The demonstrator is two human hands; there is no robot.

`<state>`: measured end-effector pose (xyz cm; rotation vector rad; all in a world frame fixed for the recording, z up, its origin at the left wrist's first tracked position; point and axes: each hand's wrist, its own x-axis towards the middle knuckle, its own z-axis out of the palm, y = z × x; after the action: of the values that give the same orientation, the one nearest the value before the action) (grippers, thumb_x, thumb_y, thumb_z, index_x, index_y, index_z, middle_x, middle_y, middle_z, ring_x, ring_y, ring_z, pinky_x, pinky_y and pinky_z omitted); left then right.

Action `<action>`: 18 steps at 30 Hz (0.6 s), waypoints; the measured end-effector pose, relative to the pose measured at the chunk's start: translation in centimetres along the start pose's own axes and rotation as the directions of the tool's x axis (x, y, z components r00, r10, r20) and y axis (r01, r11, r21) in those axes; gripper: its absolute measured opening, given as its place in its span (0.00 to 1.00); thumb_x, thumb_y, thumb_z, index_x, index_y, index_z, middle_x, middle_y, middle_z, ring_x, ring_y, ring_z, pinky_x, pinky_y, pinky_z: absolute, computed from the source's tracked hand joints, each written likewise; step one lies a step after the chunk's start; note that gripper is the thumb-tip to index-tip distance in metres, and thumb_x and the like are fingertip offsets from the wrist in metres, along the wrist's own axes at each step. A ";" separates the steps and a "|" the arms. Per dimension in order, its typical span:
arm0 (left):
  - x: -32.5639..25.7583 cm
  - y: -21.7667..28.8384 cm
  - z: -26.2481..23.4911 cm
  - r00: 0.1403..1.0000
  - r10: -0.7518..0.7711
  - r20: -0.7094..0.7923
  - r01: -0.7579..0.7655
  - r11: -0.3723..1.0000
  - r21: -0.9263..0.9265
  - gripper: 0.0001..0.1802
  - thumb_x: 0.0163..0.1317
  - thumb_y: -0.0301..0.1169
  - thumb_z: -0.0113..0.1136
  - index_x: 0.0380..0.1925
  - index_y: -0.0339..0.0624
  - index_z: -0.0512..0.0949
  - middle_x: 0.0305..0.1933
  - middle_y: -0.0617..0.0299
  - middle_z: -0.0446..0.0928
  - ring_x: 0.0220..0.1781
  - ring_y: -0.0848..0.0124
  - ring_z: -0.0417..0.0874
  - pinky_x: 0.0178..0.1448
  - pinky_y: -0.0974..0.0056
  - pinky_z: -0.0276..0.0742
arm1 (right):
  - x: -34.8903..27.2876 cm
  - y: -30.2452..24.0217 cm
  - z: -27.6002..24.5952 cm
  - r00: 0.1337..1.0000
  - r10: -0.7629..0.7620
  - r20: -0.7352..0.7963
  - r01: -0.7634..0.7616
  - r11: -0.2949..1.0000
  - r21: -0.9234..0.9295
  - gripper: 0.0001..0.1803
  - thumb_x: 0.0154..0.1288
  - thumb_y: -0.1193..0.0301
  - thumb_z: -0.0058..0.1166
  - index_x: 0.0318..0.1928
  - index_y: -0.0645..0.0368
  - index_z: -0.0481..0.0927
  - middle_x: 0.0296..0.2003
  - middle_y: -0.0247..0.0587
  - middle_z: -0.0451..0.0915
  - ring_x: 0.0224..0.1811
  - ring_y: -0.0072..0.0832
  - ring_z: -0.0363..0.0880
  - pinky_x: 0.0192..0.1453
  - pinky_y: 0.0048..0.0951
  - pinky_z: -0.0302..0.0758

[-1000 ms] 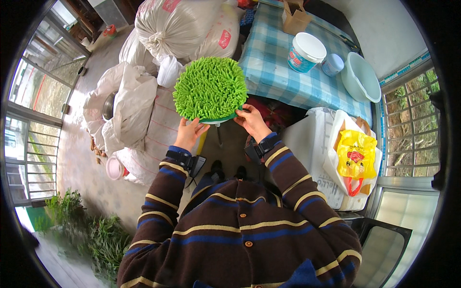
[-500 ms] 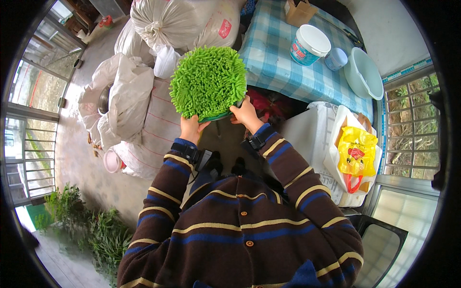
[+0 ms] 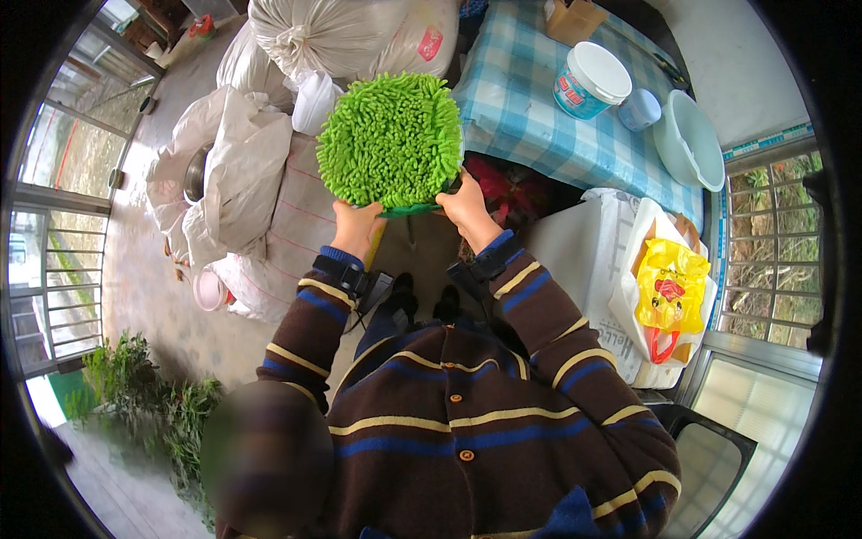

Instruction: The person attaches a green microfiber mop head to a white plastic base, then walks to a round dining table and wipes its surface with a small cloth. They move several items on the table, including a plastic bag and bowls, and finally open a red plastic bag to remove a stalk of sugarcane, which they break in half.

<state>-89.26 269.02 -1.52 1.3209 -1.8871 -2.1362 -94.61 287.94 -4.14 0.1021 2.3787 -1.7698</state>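
I hold a bright green chenille mop head out in front of me, its shaggy strands facing up. My left hand is closed on the near left edge, the thumb lying along the rim. On the near right edge my right hand grips it the same way. A darker green rim shows between the two hands. Most of my fingers are hidden beneath the mop head, and its underside cannot be seen.
Large white sacks stand beyond and to the left. A table with a blue checked cloth is at the right, holding a white-lidded tub and a pale basin. Nearer sits a yellow bag. Leafy plants lie at lower left.
The mop head has shifted slightly away from me and appears a little larger. My left hand has slid slightly left and down along its edge. Both hands keep their hold.
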 end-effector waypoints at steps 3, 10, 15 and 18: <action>0.3 2.1 -0.8 0.955 -0.082 0.284 0.066 0.996 0.067 0.30 0.64 0.14 0.54 0.63 0.36 0.56 0.58 0.45 0.76 0.55 0.55 0.84 0.55 0.53 0.88 | 0.0 -1.0 0.3 0.985 0.163 0.054 -0.172 0.943 0.284 0.39 0.57 0.89 0.50 0.71 0.60 0.65 0.52 0.44 0.81 0.50 0.38 0.83 0.50 0.40 0.84; 0.6 4.2 -2.8 0.731 -0.082 0.678 0.097 0.995 0.016 0.22 0.69 0.16 0.50 0.62 0.25 0.67 0.62 0.48 0.75 0.59 0.55 0.83 0.64 0.55 0.83 | -1.0 -3.7 -2.2 0.959 0.120 0.256 -0.245 0.805 0.541 0.42 0.59 0.91 0.44 0.75 0.58 0.58 0.53 0.48 0.80 0.51 0.38 0.84 0.52 0.42 0.86; 0.3 3.0 -3.6 0.727 0.099 0.679 -0.015 0.991 -0.129 0.28 0.70 0.16 0.48 0.70 0.40 0.60 0.66 0.54 0.74 0.66 0.61 0.78 0.66 0.53 0.80 | -1.1 -3.0 -3.4 0.940 -0.006 0.342 -0.217 0.762 0.610 0.41 0.67 0.88 0.47 0.78 0.56 0.51 0.56 0.44 0.78 0.55 0.34 0.82 0.60 0.43 0.82; 0.3 1.8 -4.3 0.687 0.147 0.712 -0.045 0.986 -0.161 0.31 0.72 0.19 0.50 0.72 0.48 0.57 0.68 0.58 0.73 0.68 0.62 0.75 0.68 0.50 0.77 | -0.9 -1.8 -3.6 0.925 -0.047 0.378 -0.220 0.744 0.631 0.42 0.68 0.86 0.49 0.79 0.53 0.50 0.56 0.39 0.79 0.55 0.32 0.81 0.59 0.41 0.82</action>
<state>-87.94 264.83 0.09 0.3082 -1.8689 -2.9291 -94.33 290.92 -1.23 -0.0324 1.3693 -2.2615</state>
